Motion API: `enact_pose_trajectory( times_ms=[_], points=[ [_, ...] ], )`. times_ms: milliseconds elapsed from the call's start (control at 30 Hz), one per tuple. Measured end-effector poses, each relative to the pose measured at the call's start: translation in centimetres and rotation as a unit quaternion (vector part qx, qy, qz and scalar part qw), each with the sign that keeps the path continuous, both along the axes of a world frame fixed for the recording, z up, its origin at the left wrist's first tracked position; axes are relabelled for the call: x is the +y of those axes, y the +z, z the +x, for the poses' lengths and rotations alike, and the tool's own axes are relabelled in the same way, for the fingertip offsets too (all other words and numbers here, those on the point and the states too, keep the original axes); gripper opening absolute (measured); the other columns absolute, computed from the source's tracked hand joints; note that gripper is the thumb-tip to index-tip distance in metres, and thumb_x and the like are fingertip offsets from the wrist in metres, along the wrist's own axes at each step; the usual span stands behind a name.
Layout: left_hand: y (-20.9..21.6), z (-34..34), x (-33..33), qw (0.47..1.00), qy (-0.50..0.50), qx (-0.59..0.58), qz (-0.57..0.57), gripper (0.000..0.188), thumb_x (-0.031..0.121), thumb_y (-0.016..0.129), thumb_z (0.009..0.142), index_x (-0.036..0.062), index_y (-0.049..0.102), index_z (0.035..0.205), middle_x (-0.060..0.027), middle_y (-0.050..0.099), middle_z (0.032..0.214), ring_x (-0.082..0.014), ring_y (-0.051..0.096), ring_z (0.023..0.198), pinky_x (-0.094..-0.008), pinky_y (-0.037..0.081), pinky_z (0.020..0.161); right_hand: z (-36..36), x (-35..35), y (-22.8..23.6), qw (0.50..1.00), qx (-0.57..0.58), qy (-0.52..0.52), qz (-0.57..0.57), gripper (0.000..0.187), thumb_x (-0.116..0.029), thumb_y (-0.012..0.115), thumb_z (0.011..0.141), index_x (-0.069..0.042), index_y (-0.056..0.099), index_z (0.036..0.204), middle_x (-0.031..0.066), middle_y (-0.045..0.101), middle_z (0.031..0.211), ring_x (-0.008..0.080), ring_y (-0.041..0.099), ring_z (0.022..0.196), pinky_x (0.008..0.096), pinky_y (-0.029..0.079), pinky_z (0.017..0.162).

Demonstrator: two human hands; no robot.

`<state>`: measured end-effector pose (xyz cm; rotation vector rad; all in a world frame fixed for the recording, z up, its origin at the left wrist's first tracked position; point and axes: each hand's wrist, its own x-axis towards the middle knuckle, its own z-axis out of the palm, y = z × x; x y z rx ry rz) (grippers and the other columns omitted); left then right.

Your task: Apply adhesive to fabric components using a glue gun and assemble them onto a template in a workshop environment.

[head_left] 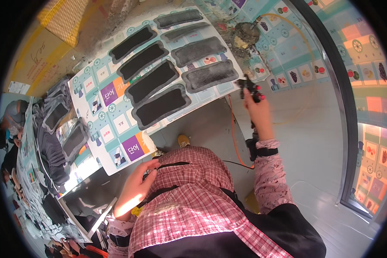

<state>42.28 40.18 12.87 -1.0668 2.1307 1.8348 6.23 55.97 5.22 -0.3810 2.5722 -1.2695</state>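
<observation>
My right hand (pixel 259 115) is wrapped round a black spray gun (pixel 250 89) with red knobs, held just off the right edge of the table. On the patterned table covering (pixel 112 115) lie several flat oblong pieces in two columns. In the nearer left column, a piece (pixel 161 107) is black with a fuzzy grey border. The right-hand pieces, such as one grey piece (pixel 210 76), look grey all over. My left hand (pixel 138 185) is closed in front of my checked apron (pixel 189 206). Something dark shows at its fingers, beside a thin black strip (pixel 173 164).
An orange hose (pixel 234 146) hangs right of the table. A residue-caked pot (pixel 246 33) with a yellow tube stands beyond the far right corner. At left are piled grey pieces (pixel 49 146), a cardboard box (pixel 43 56) and another person (pixel 13 124). A dark metal frame (pixel 347 163) rises at right.
</observation>
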Motion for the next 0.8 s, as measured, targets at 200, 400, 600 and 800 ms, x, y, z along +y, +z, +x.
enact_pose_trajectory(
  times_ms=[200,400,600,800],
  points=[
    [0.7,-0.4,-0.4,1.000,0.006,0.002,-0.002,0.032,0.015,0.051,0.091,0.0037,0.050,0.120,-0.0110,0.060,0.111,-0.0202,0.056,0.106,-0.0289,0.040,0.090,1.2,-2.0,-0.7,0.995,-0.026,0.096,0.012,0.049,-0.045,0.062,0.080,0.004,0.062,0.074,0.0154,0.059,0.059,0.0247,0.060,0.057,0.0362,0.044,0.056],
    [-0.3,0.9,-0.1,1.000,0.024,0.001,-0.004,0.031,0.013,0.052,0.090,0.0040,0.050,0.120,-0.0113,0.060,0.111,-0.0211,0.056,0.106,-0.0299,0.042,0.089,-1.4,-2.2,-0.6,0.994,-0.012,0.045,0.096,0.051,-0.047,0.062,0.080,0.005,0.063,0.076,0.0218,0.059,0.062,0.0386,0.060,0.065,0.0417,0.045,0.058],
    [0.3,0.6,-1.7,0.997,-0.001,0.033,-0.073,0.031,0.014,0.052,0.090,0.0016,0.051,0.118,-0.0116,0.060,0.110,-0.0214,0.057,0.103,-0.0301,0.043,0.087,3.3,-5.9,0.3,0.977,0.040,0.193,0.076,0.048,-0.044,0.058,0.083,0.003,0.063,0.078,0.0238,0.059,0.066,0.0434,0.057,0.069,0.0447,0.044,0.059],
    [-0.3,2.0,-2.3,0.998,0.011,-0.013,-0.060,0.030,0.013,0.051,0.090,0.0000,0.051,0.118,-0.0103,0.058,0.113,-0.0183,0.054,0.105,-0.0294,0.042,0.091,1.0,-8.3,8.9,0.983,0.099,0.151,0.007,0.040,-0.037,0.063,0.082,0.003,0.063,0.083,0.0141,0.053,0.055,0.0219,0.048,0.049,0.0329,0.040,0.052]
  ],
)
